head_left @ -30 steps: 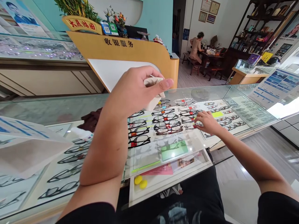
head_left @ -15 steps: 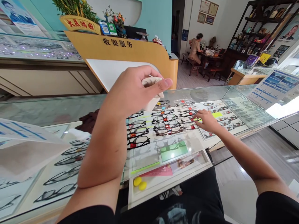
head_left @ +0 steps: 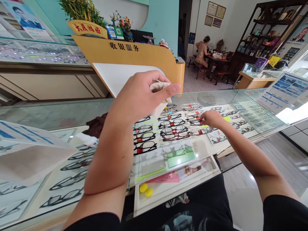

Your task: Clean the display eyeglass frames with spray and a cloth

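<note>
My left hand (head_left: 141, 96) is raised above the glass display counter (head_left: 55, 112) and grips a folded beige cloth (head_left: 159, 87) between thumb and fingers. My right hand (head_left: 213, 119) reaches into the white tray (head_left: 154, 160) of eyeglasses inside the case. Its fingertips are drawn together on a dark pair of glasses (head_left: 195, 122) with a red tag. Rows of dark frames (head_left: 172, 132) lie to the left of that hand, and smaller frames (head_left: 240, 123) lie to its right.
A yellow cashier desk (head_left: 125, 53) stands behind the counter. A tilted leaflet holder (head_left: 33, 150) sits at my left, and another leaflet holder (head_left: 285, 91) is on the right. Two yellow pieces (head_left: 145, 190) lie on a lower tray. A brown cloth (head_left: 96, 125) lies inside the case. A person (head_left: 202, 51) sits at a far table.
My right hand has moved a little farther into the tray and its fingers have drawn together on a frame. My left hand keeps the cloth raised in the same place.
</note>
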`<state>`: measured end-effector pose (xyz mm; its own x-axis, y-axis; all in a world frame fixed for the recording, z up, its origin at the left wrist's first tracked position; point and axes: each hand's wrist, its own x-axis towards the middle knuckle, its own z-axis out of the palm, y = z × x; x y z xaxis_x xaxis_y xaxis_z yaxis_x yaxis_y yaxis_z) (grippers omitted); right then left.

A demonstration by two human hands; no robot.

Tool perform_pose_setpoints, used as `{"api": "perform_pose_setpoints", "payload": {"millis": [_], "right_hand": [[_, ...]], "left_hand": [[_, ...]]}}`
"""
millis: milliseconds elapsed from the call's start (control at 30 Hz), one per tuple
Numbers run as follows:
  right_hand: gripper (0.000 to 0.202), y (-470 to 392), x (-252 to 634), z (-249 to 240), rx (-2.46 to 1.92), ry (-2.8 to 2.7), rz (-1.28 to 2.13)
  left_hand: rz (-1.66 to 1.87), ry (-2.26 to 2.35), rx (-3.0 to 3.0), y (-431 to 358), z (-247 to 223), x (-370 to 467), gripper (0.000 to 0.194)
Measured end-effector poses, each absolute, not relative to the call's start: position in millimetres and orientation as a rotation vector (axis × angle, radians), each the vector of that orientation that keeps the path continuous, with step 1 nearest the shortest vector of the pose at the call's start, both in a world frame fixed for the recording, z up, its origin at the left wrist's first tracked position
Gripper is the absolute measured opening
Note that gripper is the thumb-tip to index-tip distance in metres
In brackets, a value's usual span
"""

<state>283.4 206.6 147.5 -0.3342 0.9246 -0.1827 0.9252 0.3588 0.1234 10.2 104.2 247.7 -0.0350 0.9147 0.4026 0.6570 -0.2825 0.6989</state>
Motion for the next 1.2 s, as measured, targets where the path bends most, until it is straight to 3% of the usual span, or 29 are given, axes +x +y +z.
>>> {"api": "perform_pose_setpoints", "payload": {"millis": [200, 400, 700, 1200], "right_hand": [[0.017, 196.6, 286.5, 210.4, 1.748, 3.118, -0.445], [0.02, 170.7, 227.8, 252.9, 1.116, 3.833, -0.839], [0.03, 171.2, 188.1, 240.8, 0.763, 4.0, -1.103], [0.027, 179.5, 196.8, 240.5, 0.52, 3.941, -1.188]], "left_hand": [[1.404, 1.532, 1.862, 109.0, 243.4, 1.4, 0.044], [1.65, 1.582, 1.751, 104.1, 246.8, -4.0, 0.054], [1.655, 1.299, 1.769, 114.1, 244.0, -15.5, 0.064], [1.775, 1.417, 1.799, 121.6, 237.1, -6.1, 0.044]]}}
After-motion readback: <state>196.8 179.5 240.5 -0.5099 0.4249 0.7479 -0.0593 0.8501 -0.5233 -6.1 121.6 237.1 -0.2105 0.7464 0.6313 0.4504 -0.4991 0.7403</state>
